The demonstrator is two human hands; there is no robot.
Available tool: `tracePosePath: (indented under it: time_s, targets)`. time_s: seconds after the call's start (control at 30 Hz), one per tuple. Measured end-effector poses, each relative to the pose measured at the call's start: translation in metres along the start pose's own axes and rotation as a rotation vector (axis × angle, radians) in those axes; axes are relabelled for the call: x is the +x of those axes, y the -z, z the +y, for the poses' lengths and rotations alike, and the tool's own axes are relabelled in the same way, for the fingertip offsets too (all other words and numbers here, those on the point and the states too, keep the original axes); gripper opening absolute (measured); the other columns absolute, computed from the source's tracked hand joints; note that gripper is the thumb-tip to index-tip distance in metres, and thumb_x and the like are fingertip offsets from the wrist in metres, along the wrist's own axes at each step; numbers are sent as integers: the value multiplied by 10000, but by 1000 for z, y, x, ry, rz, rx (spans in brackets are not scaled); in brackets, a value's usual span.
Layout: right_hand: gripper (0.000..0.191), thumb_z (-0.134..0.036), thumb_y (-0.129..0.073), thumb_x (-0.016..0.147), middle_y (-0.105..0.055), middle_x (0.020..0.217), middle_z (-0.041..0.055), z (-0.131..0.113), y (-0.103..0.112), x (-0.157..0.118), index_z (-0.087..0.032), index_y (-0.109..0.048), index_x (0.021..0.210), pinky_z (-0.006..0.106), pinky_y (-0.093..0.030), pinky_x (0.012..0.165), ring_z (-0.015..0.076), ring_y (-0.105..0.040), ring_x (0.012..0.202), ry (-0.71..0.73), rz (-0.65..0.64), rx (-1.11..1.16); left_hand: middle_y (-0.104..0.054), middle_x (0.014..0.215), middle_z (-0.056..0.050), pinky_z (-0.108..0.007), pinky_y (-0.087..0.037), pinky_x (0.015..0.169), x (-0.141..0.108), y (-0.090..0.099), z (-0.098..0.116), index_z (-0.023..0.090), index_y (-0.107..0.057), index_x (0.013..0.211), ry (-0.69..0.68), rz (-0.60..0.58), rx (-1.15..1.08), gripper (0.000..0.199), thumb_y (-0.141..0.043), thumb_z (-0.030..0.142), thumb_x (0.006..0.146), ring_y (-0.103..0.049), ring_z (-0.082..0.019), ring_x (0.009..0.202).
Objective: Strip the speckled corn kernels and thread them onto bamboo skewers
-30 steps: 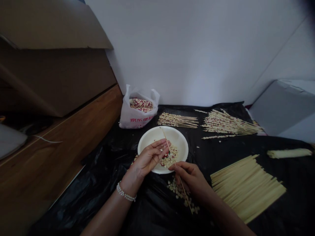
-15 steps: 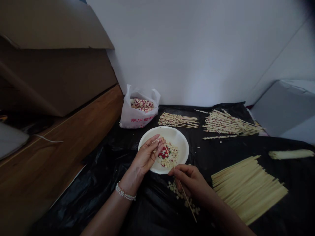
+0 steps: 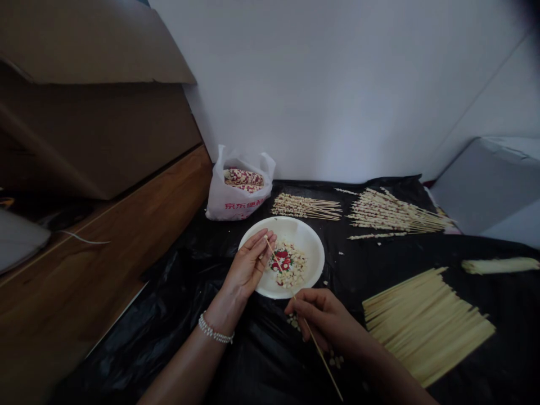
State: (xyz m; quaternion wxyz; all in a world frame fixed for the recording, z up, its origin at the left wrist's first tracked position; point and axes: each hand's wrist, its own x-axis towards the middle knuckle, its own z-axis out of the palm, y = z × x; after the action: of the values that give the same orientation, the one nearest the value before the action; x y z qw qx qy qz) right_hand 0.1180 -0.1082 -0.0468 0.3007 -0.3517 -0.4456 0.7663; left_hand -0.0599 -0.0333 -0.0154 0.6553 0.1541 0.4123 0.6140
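My right hand [image 3: 318, 318] pinches a thin bamboo skewer [image 3: 324, 363], which slants from lower right up over the bowl. Its upper tip meets the fingers of my left hand [image 3: 248, 261], closed around a small pale corn kernel [image 3: 266, 238]. Beneath the left hand stands a white bowl [image 3: 315, 253] with a red and green pattern, holding loose white and purple corn kernels [image 3: 295, 270]. More loose kernels [image 3: 293, 321] lie on the black sheet, partly hidden by my right hand.
A white plastic bag [image 3: 215, 197] of speckled corn cobs [image 3: 243, 178] stands behind the bowl. Two piles of kernel-threaded skewers [image 3: 291, 206] [image 3: 379, 211] lie at the back. Bare skewers [image 3: 426, 323] and a stripped cob [image 3: 500, 265] are on the right. A cardboard box [image 3: 97, 124] stands left.
The skewer has shifted slightly down and left, its tip now at the left fingertips. My right hand has dropped a little. My left hand has turned slightly.
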Motion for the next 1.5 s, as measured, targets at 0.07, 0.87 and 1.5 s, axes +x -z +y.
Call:
tracePosePath:
  time_s: [0.07,0.87,1.5]
  targets:
    - [336,-489,-627,861,-596,464,-55,-1,-1,0,-158,-683,841,138,-192,269,23,-359,249,0,4,11,-749,1026,-105,-176,-582,789,0,0,0,96,-703,1011,-12,2,3,252,-578,-34,835,-720,-144,912]
    - [333,-475,-637,863,-581,461,-60,-4,-1,-1,-148,-686,836,145,-156,269,12,-317,246,-16,-10,94,-762,985,-99,-238,-542,905,-2,1,-8,114,-712,1017,-102,-26,91,242,-679,51,785,-718,-146,906]
    - [350,-497,-621,863,-544,442,-71,-6,0,-1,-154,-682,828,155,-169,307,21,-310,286,-16,18,7,-749,827,-100,-203,-594,660,-3,-6,5,80,-685,926,225,39,-201,169,-518,99,921,-725,-143,727]
